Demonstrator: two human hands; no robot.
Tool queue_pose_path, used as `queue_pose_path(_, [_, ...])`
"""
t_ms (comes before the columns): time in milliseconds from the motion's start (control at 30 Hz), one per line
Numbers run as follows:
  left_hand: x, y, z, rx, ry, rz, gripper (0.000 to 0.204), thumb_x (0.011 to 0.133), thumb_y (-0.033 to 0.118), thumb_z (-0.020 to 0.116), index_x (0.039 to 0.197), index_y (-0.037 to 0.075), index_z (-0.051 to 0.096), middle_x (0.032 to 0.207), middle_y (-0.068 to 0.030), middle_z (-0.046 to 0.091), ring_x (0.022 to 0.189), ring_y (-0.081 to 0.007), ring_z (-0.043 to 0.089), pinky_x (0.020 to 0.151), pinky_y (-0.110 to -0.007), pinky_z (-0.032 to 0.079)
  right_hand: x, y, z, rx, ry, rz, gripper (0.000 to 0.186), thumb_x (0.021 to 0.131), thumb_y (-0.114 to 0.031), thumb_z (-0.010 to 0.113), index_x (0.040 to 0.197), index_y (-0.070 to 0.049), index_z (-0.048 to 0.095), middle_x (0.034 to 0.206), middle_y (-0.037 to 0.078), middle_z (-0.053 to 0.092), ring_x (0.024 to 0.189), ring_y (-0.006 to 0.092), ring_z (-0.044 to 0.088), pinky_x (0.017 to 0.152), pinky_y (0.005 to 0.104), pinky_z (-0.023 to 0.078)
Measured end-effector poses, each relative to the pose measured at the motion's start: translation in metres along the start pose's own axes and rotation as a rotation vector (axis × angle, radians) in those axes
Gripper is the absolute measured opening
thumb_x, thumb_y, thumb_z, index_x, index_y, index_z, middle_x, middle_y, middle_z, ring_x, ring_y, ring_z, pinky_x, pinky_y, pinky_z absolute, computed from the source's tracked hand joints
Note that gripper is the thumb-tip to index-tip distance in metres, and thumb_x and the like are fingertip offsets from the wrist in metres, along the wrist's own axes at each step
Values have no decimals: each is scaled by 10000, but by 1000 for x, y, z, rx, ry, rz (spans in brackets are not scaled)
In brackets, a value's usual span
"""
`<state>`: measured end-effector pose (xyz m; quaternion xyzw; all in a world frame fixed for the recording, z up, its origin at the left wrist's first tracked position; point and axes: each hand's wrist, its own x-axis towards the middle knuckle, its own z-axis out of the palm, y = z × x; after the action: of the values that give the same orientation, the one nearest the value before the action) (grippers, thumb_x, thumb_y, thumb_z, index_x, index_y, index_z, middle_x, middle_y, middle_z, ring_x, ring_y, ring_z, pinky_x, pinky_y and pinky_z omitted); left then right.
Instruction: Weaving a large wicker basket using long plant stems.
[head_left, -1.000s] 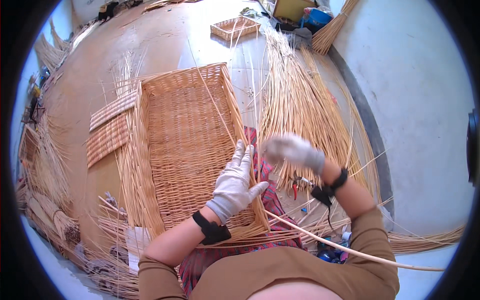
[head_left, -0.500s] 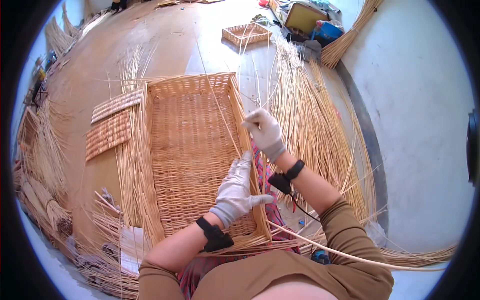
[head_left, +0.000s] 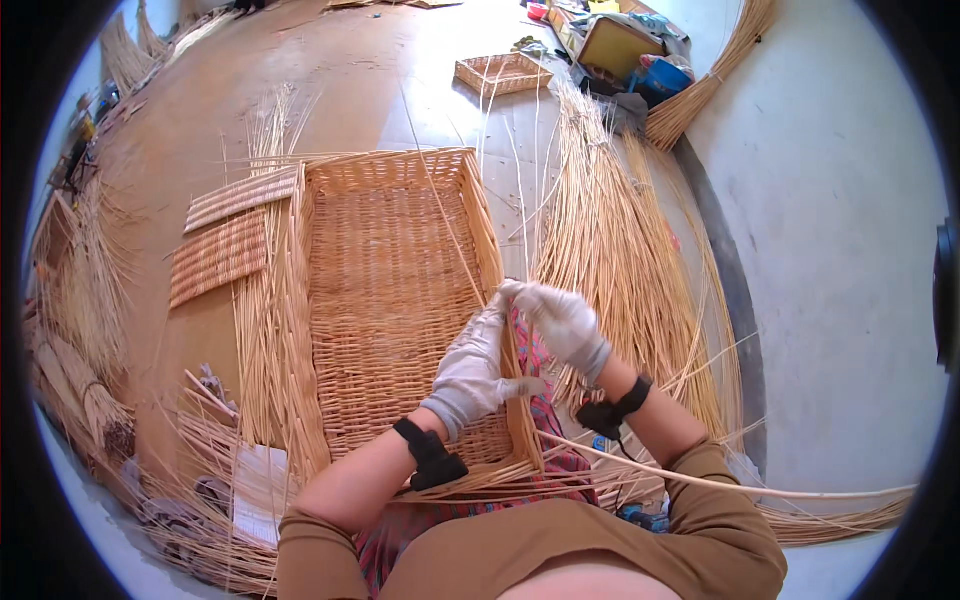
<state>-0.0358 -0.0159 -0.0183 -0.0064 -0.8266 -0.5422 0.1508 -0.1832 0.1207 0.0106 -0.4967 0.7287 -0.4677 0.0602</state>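
While your two gloved hands meet at its right wall, the rectangular wicker basket (head_left: 390, 300) lies in front of you with its long axis running straight away from your body.

Your left hand (head_left: 478, 365) rests on the basket's right rim, fingers loosely curled; whether it pinches a strand, you cannot tell from here. Your right hand (head_left: 558, 318) is closed over the same rim just beyond it, apparently on a thin willow rod (head_left: 440, 215) that slants up across the basket's interior. Left of the basket lie two flat woven panels (head_left: 218, 258), side by side. Right of it spreads one broad bundle of loose willow rods (head_left: 620, 250), lying roughly parallel to the basket. Beyond its far end sits one small woven tray (head_left: 502, 72).
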Motion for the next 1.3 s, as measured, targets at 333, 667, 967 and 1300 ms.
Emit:
queue_pose_path(333, [1,-11,9,104,-35,98,821,837,330,804,1467,-54,445,1460,-237,518,1367,-343,504,1189,-407,359,42,-110,7,-514,-723,92,555,882,-337,738,1351,-63,629,1161,175,730,1083,338,701,938,407,557])
queue_pose_path(667, [18,-40,1,-614,157,-238,1066,867,117,838,1632,-22,109,1510,-189,521,1362,-232,523,1089,-334,474,-117,-157,-12,-54,-619,197,668,968,-301,648,1543,-63,403,1478,249,528,1086,382,695,965,453,552])
queue_pose_path(967, [16,-38,0,-573,212,-221,1043,879,123,822,1642,38,116,1453,-212,586,1269,-224,611,1096,-340,462,-108,-150,27,-627,-700,521,1005,912,-452,703,1632,-19,151,1586,365,309,1090,411,704,882,445,588])
queue_pose_path(1300, [10,-27,-19,17,227,-226,957,901,140,796,1631,31,188,1344,-178,671,1194,-214,648,1009,-327,512,-103,-143,34,-559,-525,537,1013,899,-416,742,1578,101,197,1579,360,326,1335,423,553,1047,426,505])
